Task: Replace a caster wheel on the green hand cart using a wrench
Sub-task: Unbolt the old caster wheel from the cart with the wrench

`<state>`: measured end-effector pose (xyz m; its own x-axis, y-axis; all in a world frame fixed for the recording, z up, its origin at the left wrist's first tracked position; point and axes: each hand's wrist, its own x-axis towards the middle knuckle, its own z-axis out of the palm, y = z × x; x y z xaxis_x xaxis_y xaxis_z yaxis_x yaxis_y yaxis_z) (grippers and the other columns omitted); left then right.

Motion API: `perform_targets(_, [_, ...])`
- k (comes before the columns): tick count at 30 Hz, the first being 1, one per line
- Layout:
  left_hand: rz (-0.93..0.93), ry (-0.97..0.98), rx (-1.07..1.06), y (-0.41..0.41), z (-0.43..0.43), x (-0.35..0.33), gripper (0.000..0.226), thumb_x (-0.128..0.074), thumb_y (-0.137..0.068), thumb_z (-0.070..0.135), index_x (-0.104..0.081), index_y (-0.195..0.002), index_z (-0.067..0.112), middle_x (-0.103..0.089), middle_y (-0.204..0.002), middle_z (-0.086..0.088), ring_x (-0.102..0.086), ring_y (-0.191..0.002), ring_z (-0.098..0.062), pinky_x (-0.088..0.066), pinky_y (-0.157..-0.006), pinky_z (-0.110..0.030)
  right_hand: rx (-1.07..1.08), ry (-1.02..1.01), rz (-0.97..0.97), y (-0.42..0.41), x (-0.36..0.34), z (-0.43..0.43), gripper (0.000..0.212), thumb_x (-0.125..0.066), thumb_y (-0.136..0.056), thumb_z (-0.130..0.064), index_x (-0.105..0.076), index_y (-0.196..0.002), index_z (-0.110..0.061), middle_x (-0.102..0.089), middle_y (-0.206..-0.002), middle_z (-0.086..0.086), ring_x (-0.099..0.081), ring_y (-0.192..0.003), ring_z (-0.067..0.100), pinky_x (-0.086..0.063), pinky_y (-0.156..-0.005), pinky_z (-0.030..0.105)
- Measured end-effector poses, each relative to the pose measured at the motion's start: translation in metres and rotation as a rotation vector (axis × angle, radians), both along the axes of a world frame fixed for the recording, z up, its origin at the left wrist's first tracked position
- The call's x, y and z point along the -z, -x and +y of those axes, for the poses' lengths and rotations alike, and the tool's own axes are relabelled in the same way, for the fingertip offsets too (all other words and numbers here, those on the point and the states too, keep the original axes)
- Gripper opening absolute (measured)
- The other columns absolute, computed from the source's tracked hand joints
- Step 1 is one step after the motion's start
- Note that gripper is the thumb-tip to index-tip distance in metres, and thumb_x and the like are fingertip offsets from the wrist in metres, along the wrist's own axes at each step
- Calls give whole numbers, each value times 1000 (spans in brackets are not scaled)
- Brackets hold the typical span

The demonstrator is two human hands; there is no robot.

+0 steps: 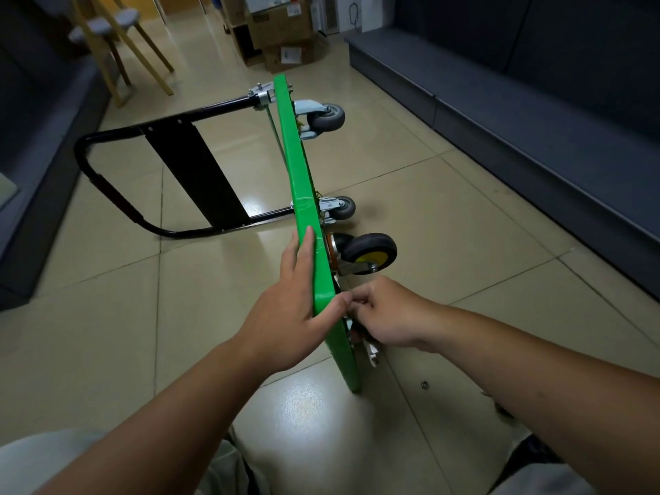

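Bracing green cart (303, 180) with flat left grip (293, 301); right grip (382, 312) curled at underside, hold unclear. Small ring (424, 384) on floor (464, 209) right of cart; boxes (282, 26) beyond, labels unreadable.

The green cart (303, 180) stands on edge; left hand (289, 316) presses it; right hand (389, 312) pinches a fitting (372, 354) near the caster (371, 251).

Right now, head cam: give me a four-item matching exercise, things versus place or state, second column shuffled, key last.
1 left hand
2 right hand
3 yellow-hub wheel
4 small metal ring

A loose on the floor tiles
B fingers curled at the green deck's underside
C flat on the deck's edge
D by the underside, beyond the right hand

Pairs: 1-C, 2-B, 3-D, 4-A
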<state>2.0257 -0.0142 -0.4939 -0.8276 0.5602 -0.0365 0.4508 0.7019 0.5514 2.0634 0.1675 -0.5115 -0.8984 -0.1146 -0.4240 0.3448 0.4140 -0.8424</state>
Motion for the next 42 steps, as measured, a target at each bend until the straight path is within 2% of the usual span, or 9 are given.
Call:
perform_targets(10, [9,20,15,-1,0,-3,104,-28,-78,84,22,-159,42,14,-166,27,-55,-106,-10,-52,-82,-23,-57,-68,159,-5,57,4,34,-54,-103,-15,-62,-131,-33,-62,-64,-32,-63,-68,-6,-45,-64,10])
perform_targets(14, [2,19,23,-2,0,-3,103,-28,-77,85,24,-157,44,15,-165,29,-56,-107,-11,-55,-84,-26,49,-194,239,6,84,-5,29,-55,-102,-17,-64,-127,-28,-69,-97,-10,-67,-97,21,-55,-82,34])
perform_targets(19, [-10,10,32,0,-3,-3,104,-28,-77,88,25,-156,47,14,-164,30,-53,-110,-7,-52,-78,-15,50,-339,351,4,91,-9,29,-56,-100,-18,-59,-126,-30,-72,-97,1,-67,-86,22,-52,-71,32])
perform_targets(24, [-10,21,30,0,0,-5,107,-27,-76,89,25,-157,44,16,-165,27,-60,-106,-11,-51,-74,-13,59,-516,15,-15,88,17,25,-54,-97,-18,-67,-118,-16,-70,-100,11,-67,-91,29,-56,-79,37])
perform_targets(30, [-24,24,16,-1,4,-6,108,-30,-77,87,24,-158,41,14,-169,19,-63,-113,-21,-61,-87,-38,226,-168,-22,-2,31,12,25,-55,-98,-16,-69,-77,-19,-62,-64,-5,-56,-63,13,-41,-56,25])
perform_targets(33, [-19,20,9,-1,4,-5,105,-37,-83,80,24,-159,39,14,-169,18,-62,-115,-21,-60,-89,-38,177,-92,-4,4,7,3,27,-50,-102,-23,-73,-93,-13,-70,-80,3,-62,-73,14,-46,-61,25])
perform_targets(36, [-15,14,11,-1,4,-3,104,-39,-86,76,24,-159,38,14,-169,18,-61,-117,-20,-60,-89,-37,147,-104,-6,4,1,0,34,-43,-105,-26,-71,-99,-7,-70,-96,15,-68,-87,26,-56,-79,40])
perform_targets(39, [-10,1,7,-1,3,-1,100,-42,-93,72,23,-159,38,15,-170,17,-61,-114,-19,-57,-87,-31,64,-63,0,1,6,0,34,-41,-107,-25,-74,-108,-18,-74,-93,3,-72,-86,18,-59,-76,34])
perform_targets(42, [-19,-5,-4,-1,4,0,100,-47,-95,67,24,-159,38,16,-169,19,-61,-114,-20,-58,-88,-33,-6,-30,26,-4,18,0,27,-44,-108,-22,-71,-105,-28,-71,-71,-20,-66,-66,-7,-49,-60,15])
